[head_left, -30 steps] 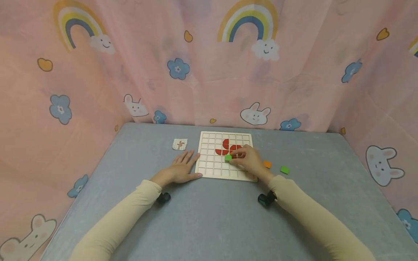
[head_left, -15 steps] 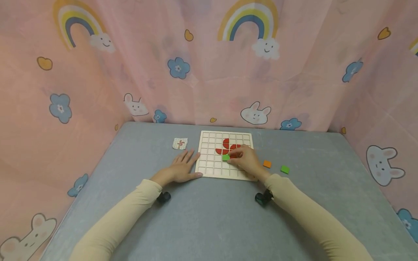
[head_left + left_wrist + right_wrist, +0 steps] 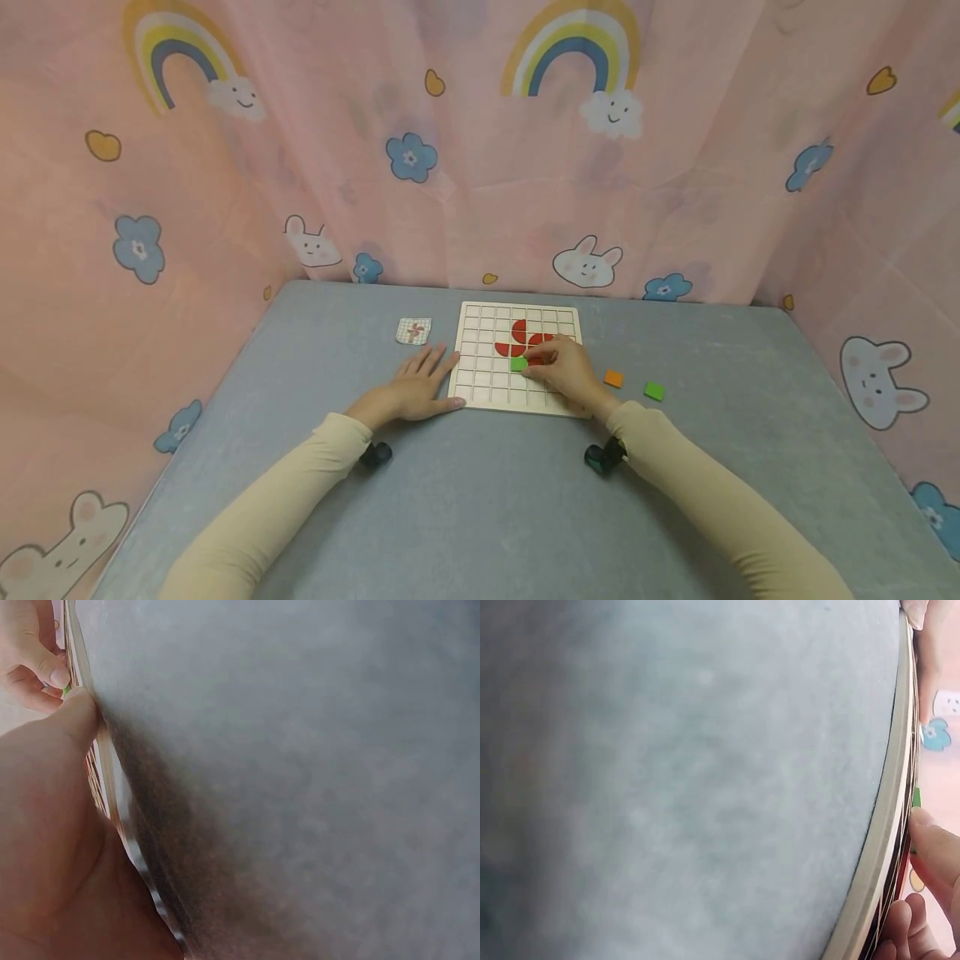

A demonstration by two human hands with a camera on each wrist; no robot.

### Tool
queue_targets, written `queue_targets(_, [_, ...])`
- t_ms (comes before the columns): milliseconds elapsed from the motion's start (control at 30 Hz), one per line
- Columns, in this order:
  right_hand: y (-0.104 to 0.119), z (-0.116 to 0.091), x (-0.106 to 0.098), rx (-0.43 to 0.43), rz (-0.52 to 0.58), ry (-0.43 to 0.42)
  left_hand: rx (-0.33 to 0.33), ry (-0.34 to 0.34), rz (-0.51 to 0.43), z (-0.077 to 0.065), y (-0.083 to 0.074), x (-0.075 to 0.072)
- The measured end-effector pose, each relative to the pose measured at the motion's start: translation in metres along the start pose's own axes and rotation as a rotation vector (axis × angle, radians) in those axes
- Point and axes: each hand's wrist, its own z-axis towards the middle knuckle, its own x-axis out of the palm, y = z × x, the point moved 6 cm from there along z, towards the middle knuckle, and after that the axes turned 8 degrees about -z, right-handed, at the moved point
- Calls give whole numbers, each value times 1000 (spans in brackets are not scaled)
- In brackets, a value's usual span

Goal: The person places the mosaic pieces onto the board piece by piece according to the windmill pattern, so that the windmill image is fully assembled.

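A pale wooden grid board point(image 3: 482, 382) lies on the grey table. Red rounded pieces point(image 3: 519, 331) sit in several of its middle squares, some partly covered by my right hand point(image 3: 568, 371). That hand pinches a small green square tile point(image 3: 517, 364) by its right side, low over the board just below the red pieces. In the right wrist view the green tile point(image 3: 916, 798) shows edge-on by the thumb. My left hand point(image 3: 412, 392) rests with spread, straight fingers at the board's left edge, its thumb at the near left corner.
A small card point(image 3: 413, 331) printed with a grid and a red figure lies left of the board. Right of the board are an orange tile point(image 3: 613, 378) and a second green tile point(image 3: 654, 391). A pink patterned curtain point(image 3: 465, 208) stands behind the table.
Over the first half second my right hand shifts slightly left with the green tile, bringing it lower against the board. Since then it barely moves. The left hand stays in place.
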Motion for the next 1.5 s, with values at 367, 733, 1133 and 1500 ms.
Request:
queue_targets(367, [0, -3, 1, 32, 0, 20, -19, 19, -2, 4, 5, 3])
queue_targets(733, [-1, -2, 2, 51, -6, 24, -26, 14, -15, 0, 1, 1])
queue_targets(1133, [-2, -3, 2, 54, 13, 27, -15, 8, -18, -3, -2, -1])
queue_targets(1500, [-2, -2, 3, 46, 8, 29, -12, 20, -10, -3, -5, -2])
